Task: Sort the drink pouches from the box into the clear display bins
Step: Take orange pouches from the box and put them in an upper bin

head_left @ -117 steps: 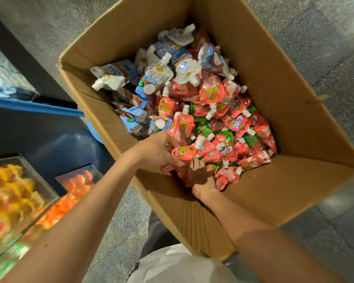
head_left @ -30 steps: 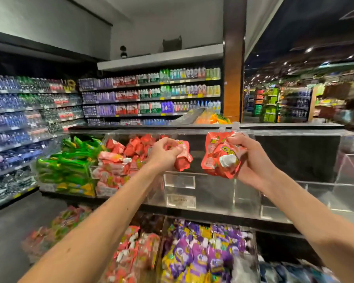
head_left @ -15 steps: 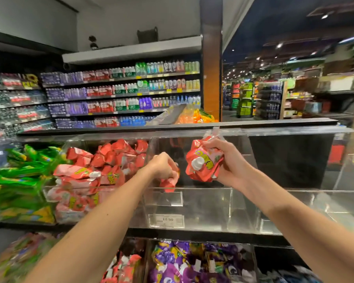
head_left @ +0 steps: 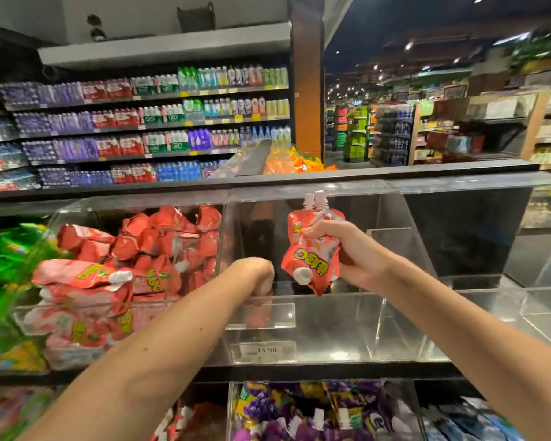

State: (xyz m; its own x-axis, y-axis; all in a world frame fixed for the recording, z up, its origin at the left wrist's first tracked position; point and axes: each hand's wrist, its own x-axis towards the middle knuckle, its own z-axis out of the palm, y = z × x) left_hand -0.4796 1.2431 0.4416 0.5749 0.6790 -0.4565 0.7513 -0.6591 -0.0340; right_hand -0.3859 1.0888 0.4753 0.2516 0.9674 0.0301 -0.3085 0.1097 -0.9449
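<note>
Supermarket shelves (head_left: 140,122) of bottled drinks run across the background, beyond a row of clear bins stacked in two tiers; the middle bin (head_left: 331,326) of the upper tier sits straight ahead, with a price tag (head_left: 263,350) reading 14.90 on its front.

The right hand (head_left: 344,253) hovers above that bin's opening, fingers curled tight round a bunch of red pouches (head_left: 312,265); two white caps stick up above the fist, and a third cap points down at the low end of the bunch; these pouches hang clear of the bin's walls.

The left hand (head_left: 255,276) reaches over the same bin's front wall, wrist bent downward; its fingers drop behind the acrylic, so I cannot tell whether they grip anything; a blurred red shape (head_left: 257,313) shows through the wall just under it.

The left bin (head_left: 124,202) next door is heaped with matching stocked pouches (head_left: 134,259), red with white caps; green pouches (head_left: 0,265) fill the bin further left, blurred; purple pouches (head_left: 299,412) lie in the lower tier beneath the middle bin.
</note>
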